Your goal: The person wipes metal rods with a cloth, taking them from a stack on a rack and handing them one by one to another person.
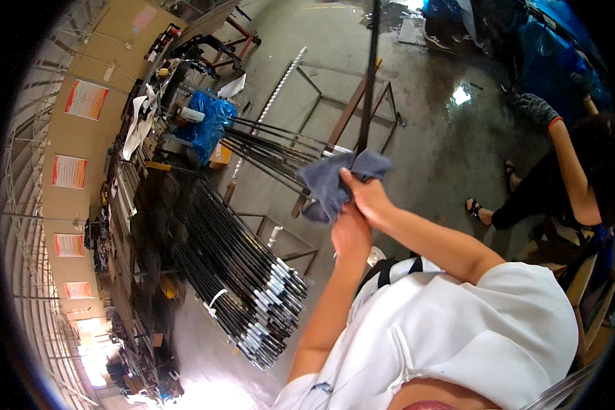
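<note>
Gripping a blue-grey cloth [331, 183], the right hand [369, 198] is closed around it and around a long dark rod [370, 75] that rises toward the top edge. The left hand [350, 232] is held just below, touching the right; its fingers are hidden, so its grip cannot be told. A bundle of black rods [239, 273] is stacked on a rack at the left. Another person's gloved hand [536, 109] is seen at the right.

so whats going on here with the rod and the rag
A person holds a grey cloth wrapped around a long dark rod that points away from them. The right hand pinches the cloth on the rod and the left hand sits just below it. A bundle of black rods lies on a rack to the left. Another person with a gloved hand sits on the right.
</note>
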A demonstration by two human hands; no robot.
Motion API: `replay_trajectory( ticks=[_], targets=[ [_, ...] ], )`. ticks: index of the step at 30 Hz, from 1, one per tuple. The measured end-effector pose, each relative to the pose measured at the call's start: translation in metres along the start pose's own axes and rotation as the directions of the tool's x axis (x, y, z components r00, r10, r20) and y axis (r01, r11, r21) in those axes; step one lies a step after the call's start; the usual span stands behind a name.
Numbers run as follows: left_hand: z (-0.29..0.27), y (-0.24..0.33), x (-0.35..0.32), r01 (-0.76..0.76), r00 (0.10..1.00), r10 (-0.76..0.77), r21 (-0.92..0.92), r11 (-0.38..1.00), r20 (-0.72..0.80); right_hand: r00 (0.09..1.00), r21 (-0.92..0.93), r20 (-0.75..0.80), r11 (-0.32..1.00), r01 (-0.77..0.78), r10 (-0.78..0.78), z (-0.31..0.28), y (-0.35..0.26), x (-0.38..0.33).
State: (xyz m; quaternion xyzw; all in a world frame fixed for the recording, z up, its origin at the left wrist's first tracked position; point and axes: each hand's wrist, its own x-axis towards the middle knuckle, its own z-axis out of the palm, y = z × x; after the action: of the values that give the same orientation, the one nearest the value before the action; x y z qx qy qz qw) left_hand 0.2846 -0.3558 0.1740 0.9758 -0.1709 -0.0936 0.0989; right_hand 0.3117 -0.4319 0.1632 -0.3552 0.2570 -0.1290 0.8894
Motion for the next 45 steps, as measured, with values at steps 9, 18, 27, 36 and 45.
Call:
replay_trajectory(
  ticks=[9,18,27,36,45],
  targets=[
    [0.017,-0.122,-0.126,0.149,0.988,-0.153,-0.100,0.984,-0.032,0.976,0.026,-0.131,0.985,-0.173,0.175,0.040,-0.054,0.061],
    [0.114,-0.248,-0.317,0.441,0.896,-0.445,-0.118,0.890,-0.005,0.978,-0.122,-0.148,0.984,0.128,-0.145,0.029,-0.226,0.183],
    [0.129,-0.238,-0.380,0.622,0.747,-0.473,-0.242,0.744,0.467,0.834,0.275,0.471,0.946,0.171,-0.288,0.041,-0.286,0.221],
    [0.058,-0.141,-0.176,0.661,0.750,-0.458,-0.516,0.544,0.478,0.495,0.168,0.869,0.954,-0.248,-0.024,0.087,-0.175,0.130],
    [0.028,-0.097,-0.078,0.193,0.843,-0.470,-0.669,0.718,-0.261,0.767,-0.206,0.427,0.877,-0.434,0.479,0.049,0.053,-0.056]
  ],
)
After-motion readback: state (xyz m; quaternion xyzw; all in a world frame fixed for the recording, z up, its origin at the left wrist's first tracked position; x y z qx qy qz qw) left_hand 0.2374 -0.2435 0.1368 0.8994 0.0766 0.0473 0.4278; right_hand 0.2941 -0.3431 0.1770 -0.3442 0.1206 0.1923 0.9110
